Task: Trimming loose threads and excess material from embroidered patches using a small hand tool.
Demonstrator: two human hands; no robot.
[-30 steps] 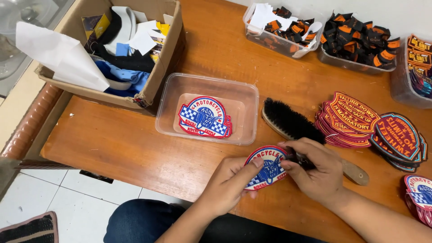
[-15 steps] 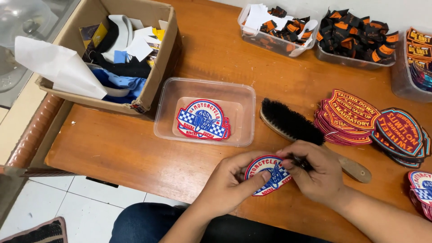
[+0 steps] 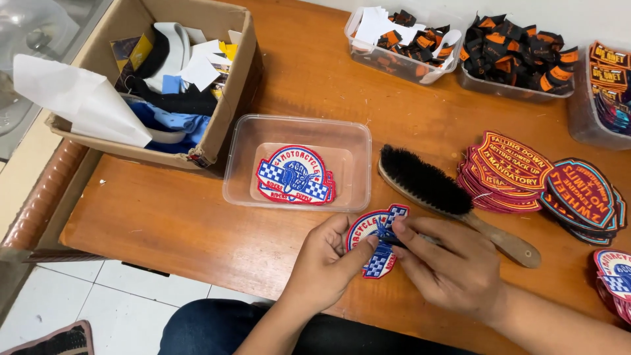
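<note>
My left hand [image 3: 325, 263] pinches a round embroidered patch [image 3: 369, 231], red, white and blue with a checkered band, just above the wooden table near its front edge. My right hand [image 3: 450, 269] meets it from the right. Its fingertips grip a small dark tool [image 3: 394, 241] pressed against the middle of the patch. The lower right part of the patch is hidden behind my fingers.
A clear plastic tub [image 3: 238, 172] holding matching patches [image 3: 294, 175] sits just beyond my hands. A black-bristled wooden brush [image 3: 427, 183] lies to its right, beside stacks of patches [image 3: 513, 167]. A cardboard box [image 3: 227, 112] stands at the left; tubs of black-orange labels [image 3: 519, 59] are at the back.
The patch has been turned in my hands, so its checkered band now runs more upright. Both hands stay together on it in about the same place.
</note>
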